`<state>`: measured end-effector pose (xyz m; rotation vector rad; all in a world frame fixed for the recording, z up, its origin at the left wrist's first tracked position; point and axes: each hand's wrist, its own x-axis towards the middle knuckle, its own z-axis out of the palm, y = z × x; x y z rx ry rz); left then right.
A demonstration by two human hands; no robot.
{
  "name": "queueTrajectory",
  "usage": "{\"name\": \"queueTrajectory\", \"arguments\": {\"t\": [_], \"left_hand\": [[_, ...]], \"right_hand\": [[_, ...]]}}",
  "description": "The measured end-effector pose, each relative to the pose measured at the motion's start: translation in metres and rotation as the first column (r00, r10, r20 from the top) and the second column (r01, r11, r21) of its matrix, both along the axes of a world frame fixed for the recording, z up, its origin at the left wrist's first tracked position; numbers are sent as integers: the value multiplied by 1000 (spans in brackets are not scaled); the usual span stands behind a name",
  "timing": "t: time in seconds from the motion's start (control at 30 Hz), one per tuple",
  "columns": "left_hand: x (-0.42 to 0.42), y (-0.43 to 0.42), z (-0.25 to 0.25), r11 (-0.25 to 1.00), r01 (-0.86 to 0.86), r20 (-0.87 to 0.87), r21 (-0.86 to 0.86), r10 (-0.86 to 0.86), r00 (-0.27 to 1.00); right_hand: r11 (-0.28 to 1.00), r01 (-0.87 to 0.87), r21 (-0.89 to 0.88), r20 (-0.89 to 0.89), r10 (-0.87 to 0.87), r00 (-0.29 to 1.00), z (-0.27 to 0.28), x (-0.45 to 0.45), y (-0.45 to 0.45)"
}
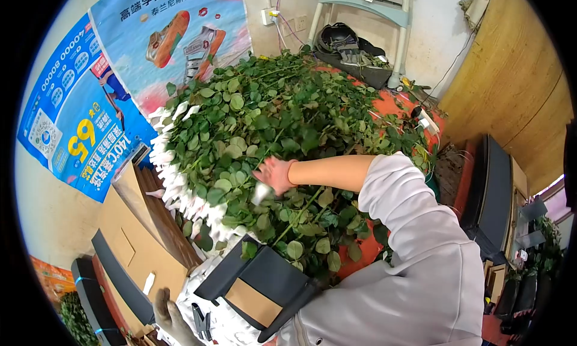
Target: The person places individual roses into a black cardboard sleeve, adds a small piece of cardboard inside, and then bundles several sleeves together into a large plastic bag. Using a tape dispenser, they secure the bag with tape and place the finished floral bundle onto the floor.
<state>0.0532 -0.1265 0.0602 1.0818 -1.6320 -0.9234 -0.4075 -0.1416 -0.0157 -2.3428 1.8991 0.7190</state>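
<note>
Bare and blurred by motion, my right hand [275,175] reaches over a large heap of leafy green stems [258,123]. A white blurred tip [261,194] shows right under its fingers; whether they grip it I cannot tell. White-sleeved flower heads [174,177] line the heap's left side. At the lower left my left hand [170,319], in a grey glove, has its fingers extended and nothing visible in them. A small white sleeve-like piece [149,283] lies near its fingertips. Beside it, a black clip-like tool [201,322] rests on white material.
A black holder with a tan panel [255,301] sits close to my body. Cardboard [141,247] stands at the left, before wall posters [174,39]. Behind the heap are a step ladder [360,6] and a dark basin [354,60]. A white power strip [425,121] lies right.
</note>
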Motion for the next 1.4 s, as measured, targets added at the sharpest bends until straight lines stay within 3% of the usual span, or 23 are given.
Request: {"name": "queueTrajectory", "arguments": {"t": [0.03, 0.2, 0.33, 0.37, 0.4, 0.47, 0.53, 0.6, 0.67, 0.73, 0.8, 0.83, 0.9, 0.93, 1.0, 1.03, 1.07, 1.1, 1.13, 1.23, 1.27, 1.33, 1.4], "left_hand": [[-12, 0, 17, 997, 71, 20, -9, -71, 997], [-62, -35, 36, 946, 322, 196, 41, -323, 926], [-142, -81, 27, 771, 607, 532, 193, -602, 595], [-153, -97, 9, 744, 658, 615, 114, -573, 542], [-162, -110, -9, 706, 707, 692, 44, -532, 488], [-186, -127, -28, 721, 683, 780, 120, -493, 384], [-213, -139, -41, 698, 683, 790, 216, -536, 299], [-231, -135, -50, 657, 687, 786, 310, -584, 205], [-245, -129, -56, 732, 483, 751, 481, -628, 204], [-247, -144, -86, 762, 538, 773, 361, -567, 284], [-254, -147, -82, 750, 608, 881, 260, -442, 169], [-259, -141, -64, 786, 567, 890, 246, -414, 189], [-260, -146, -49, 809, 554, 874, 198, -402, 274], [-260, -149, -40, 829, 539, 852, 149, -385, 355], [-258, -160, -12, 837, 518, 826, 175, -411, 385], [-257, -163, 9, 829, 495, 793, 261, -477, 380], [-257, -165, 24, 812, 474, 752, 342, -538, 379], [-252, -185, 7, 698, 519, 455, 494, -716, 530], [-250, -194, 15, 599, 514, 358, 614, -792, 495], [-232, -208, 13, 371, 630, -69, 683, -825, 561], [-227, -216, 10, 464, 621, 162, 632, -863, 479], [-216, -223, -5, 561, 655, 346, 506, -828, 441], [-209, -215, 7, 524, 685, 376, 506, -849, 371]], "right_hand": [[976, -42, 213, 47, 33, 998, 1, 0, 3], [999, 12, 42, 186, -20, 982, 0, -18, 12], [935, -158, -317, -59, 147, 987, 40, -25, 26], [872, -20, -488, 290, 183, 939, 31, -47, 21], [802, -34, -596, 191, 184, 964, 63, -49, 29], [755, 165, -634, 354, 94, 930, 110, -65, 45], [644, 295, -706, 449, 84, 890, 127, -101, 50], [301, 447, -842, 502, 138, 853, 147, -132, 55], [113, 618, -778, 625, 245, 741, 177, -153, 68], [49, 696, -716, 652, 405, 641, 206, -148, 86], [-248, 603, -758, 418, 526, 741, 222, -120, 75], [-243, 605, -758, 422, 526, 739, 220, -113, 81], [117, 584, -803, 539, 561, 629, 214, -97, 94], [176, 554, -813, 552, 536, 639, 197, -94, 88], [260, 26, -965, 157, 496, 854, 165, -68, 72], [309, -39, -950, 139, 535, 834, 139, -48, 62], [594, -83, -801, 255, 462, 849, 110, -33, 60], [804, -167, -571, 209, 339, 917, 93, -12, 50], [940, -190, -282, 117, 231, 966, 79, 5, 43], [958, -198, -207, 279, 252, 927, 71, 25, 31], [955, -206, -214, 273, 260, 926, 74, 33, 22], [776, -83, -626, 306, 342, 889, 79, 47, 6], [789, -85, -608, 196, 253, 947, 89, 62, -6]]}}
